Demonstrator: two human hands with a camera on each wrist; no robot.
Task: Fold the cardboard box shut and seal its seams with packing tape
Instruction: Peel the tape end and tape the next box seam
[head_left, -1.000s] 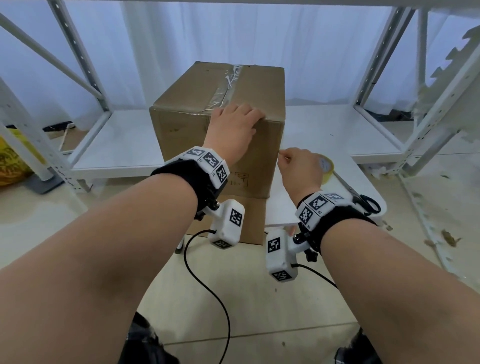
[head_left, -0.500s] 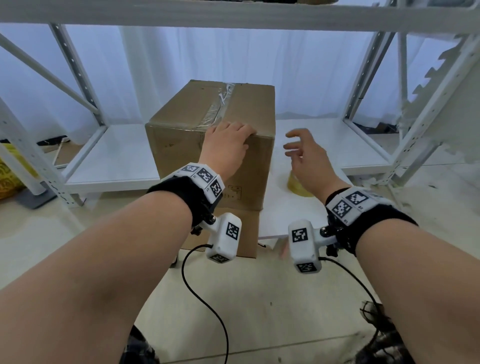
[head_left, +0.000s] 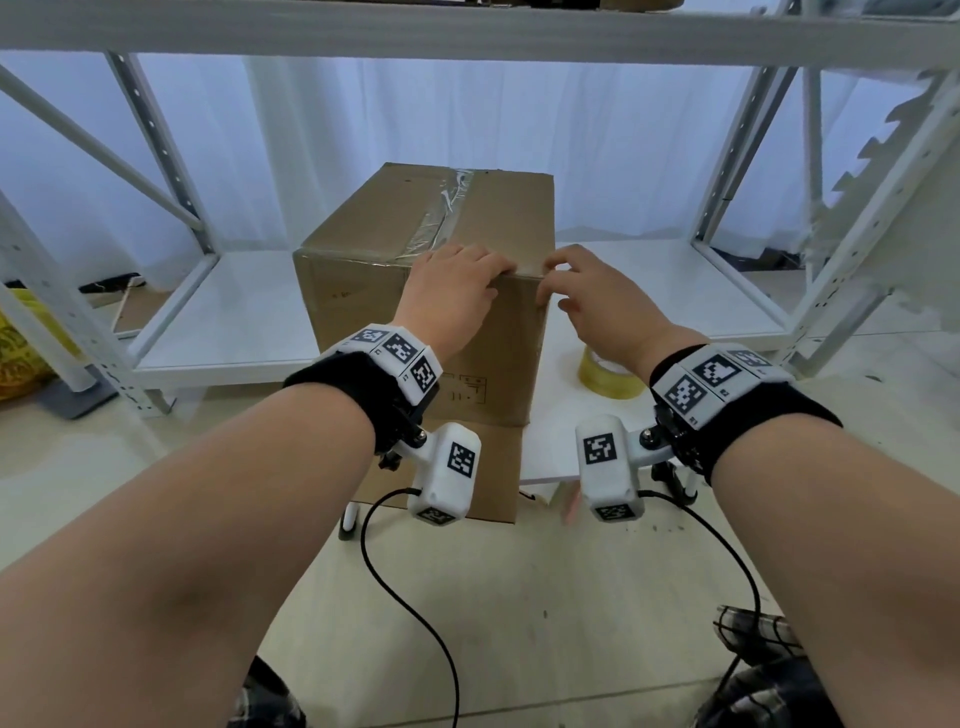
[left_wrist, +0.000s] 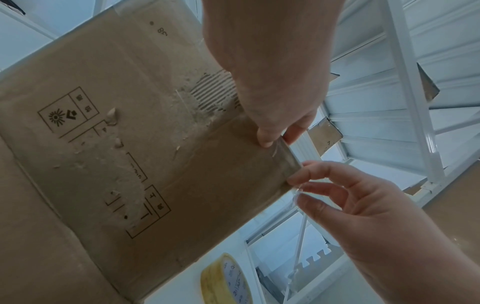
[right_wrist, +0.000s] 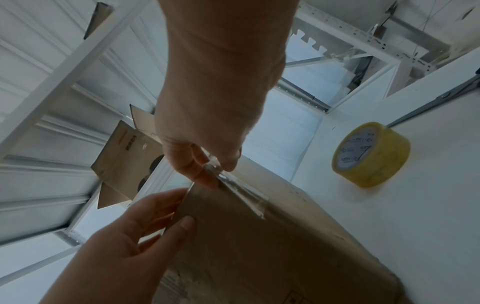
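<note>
Head view: the closed cardboard box (head_left: 426, 291) stands on a low white shelf (head_left: 234, 322), clear tape along its top seam; the left hand (head_left: 449, 299) lies with fingers flat over the near top edge, the right hand (head_left: 597, 301) touches the near right corner, and a yellow tape roll (head_left: 608, 376) sits on the shelf to the right. Left wrist view: the left thumb and fingers press the box (left_wrist: 130, 144) edge, and the right hand (left_wrist: 363, 205) pinches a loose end of clear tape (left_wrist: 293, 162). Right wrist view: the right fingertips clamp the tape strip (right_wrist: 239, 189) at the corner, the left hand (right_wrist: 130, 236) rests open on the box side, and the roll (right_wrist: 371, 154) stands on edge.
</note>
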